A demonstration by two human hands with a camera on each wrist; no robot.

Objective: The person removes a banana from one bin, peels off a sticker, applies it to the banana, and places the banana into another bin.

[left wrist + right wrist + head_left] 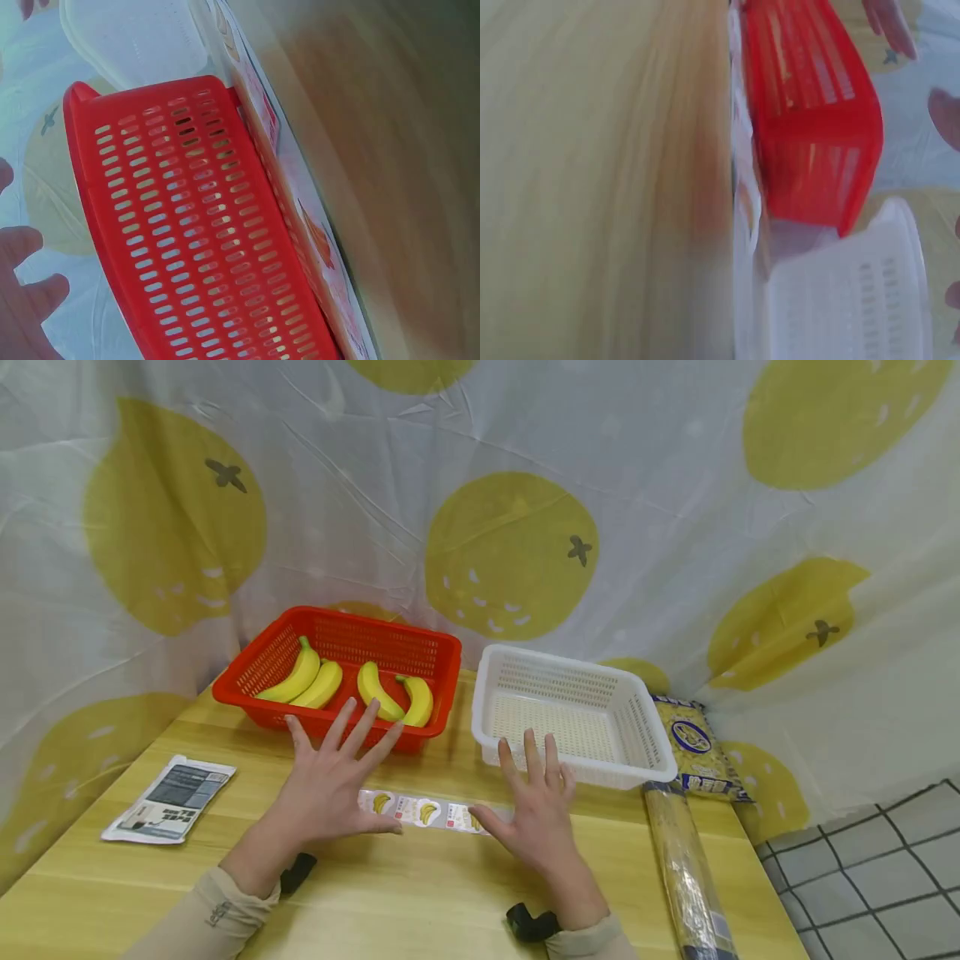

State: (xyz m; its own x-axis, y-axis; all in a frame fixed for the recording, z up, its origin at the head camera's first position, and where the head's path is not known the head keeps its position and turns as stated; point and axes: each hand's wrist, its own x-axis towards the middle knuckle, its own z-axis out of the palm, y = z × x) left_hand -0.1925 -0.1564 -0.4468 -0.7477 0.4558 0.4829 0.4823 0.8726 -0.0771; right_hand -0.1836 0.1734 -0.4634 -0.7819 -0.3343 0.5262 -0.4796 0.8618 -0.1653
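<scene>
My left hand [330, 785], fingers spread, is held over the table in front of the red basket [262, 710], its fingertips overlapping the basket's front rim in the head view. Inside that basket lie several yellow bananas [378, 693]. My right hand [536, 810] is spread too, in front of the white basket [570, 772], and holds nothing. Between the hands a strip of banana stickers [427, 812] lies on the table, partly covered by the left hand and by the right thumb. The left wrist view shows some left fingers [45, 296] beside the red basket.
On the left lies a white-edged packet [171, 800]. A yellow bag [693, 747] rests right of the white basket, and a long clear-wrapped roll [686, 868] runs along the right side. A lemon-print curtain [345, 502] hangs behind the wooden table [405, 902].
</scene>
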